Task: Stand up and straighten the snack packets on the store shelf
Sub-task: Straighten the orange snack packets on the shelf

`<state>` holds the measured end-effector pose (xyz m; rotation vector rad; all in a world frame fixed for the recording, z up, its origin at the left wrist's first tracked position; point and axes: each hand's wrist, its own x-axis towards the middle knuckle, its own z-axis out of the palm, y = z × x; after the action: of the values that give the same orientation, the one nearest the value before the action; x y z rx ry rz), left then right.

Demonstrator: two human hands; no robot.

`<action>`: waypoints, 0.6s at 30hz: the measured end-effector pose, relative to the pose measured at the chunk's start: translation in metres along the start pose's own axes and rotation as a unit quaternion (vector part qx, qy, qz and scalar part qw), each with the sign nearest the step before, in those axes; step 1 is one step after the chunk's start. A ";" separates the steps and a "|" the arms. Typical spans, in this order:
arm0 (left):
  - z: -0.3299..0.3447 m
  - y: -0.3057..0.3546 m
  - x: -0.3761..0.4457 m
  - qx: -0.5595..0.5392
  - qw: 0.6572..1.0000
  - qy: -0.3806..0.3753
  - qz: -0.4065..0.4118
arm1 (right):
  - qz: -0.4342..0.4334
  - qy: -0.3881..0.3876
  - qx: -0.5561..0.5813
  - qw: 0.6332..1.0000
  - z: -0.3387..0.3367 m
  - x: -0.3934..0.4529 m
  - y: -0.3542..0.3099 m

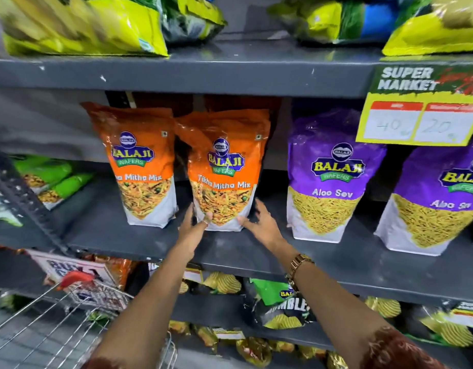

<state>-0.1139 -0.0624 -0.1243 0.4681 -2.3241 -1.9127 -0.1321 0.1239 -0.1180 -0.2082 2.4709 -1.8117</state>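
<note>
Two orange Tikha Mitha Mix packets stand upright on the grey middle shelf (230,251). My left hand (195,225) grips the lower left corner of the right orange packet (224,171), thumb on its front. My right hand (259,222) touches that packet's lower right corner with fingers spread. The left orange packet (144,166) stands beside it, touching. Two purple Aloo Sev packets (326,177) (438,201) stand upright to the right. Green packets (51,179) lie flat at the shelf's far left.
A wire shopping trolley (57,323) with a red handle sits at the lower left. A yellow price tag (419,121) hangs from the upper shelf edge. Yellow and green bags fill the top shelf (230,70); chip packets crowd the lower shelves.
</note>
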 end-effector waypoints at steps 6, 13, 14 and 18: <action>-0.002 -0.004 -0.003 -0.065 0.998 -0.014 0.009 | -0.001 0.016 -0.011 1.000 0.005 -0.001 0.007; -0.001 -0.009 -0.008 -0.065 0.998 -0.002 0.002 | -0.009 0.033 -0.011 0.999 0.001 -0.014 0.010; -0.001 -0.009 -0.009 -0.061 0.998 -0.004 0.003 | -0.009 0.031 -0.011 0.999 0.001 -0.015 0.009; -0.001 -0.007 -0.013 -0.046 0.999 -0.015 0.001 | 0.000 0.023 -0.009 1.000 0.002 -0.021 0.005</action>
<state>-0.1004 -0.0606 -0.1295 0.4301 -2.2407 -2.0304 -0.1117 0.1263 -0.1235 -0.1699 2.5179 -1.8164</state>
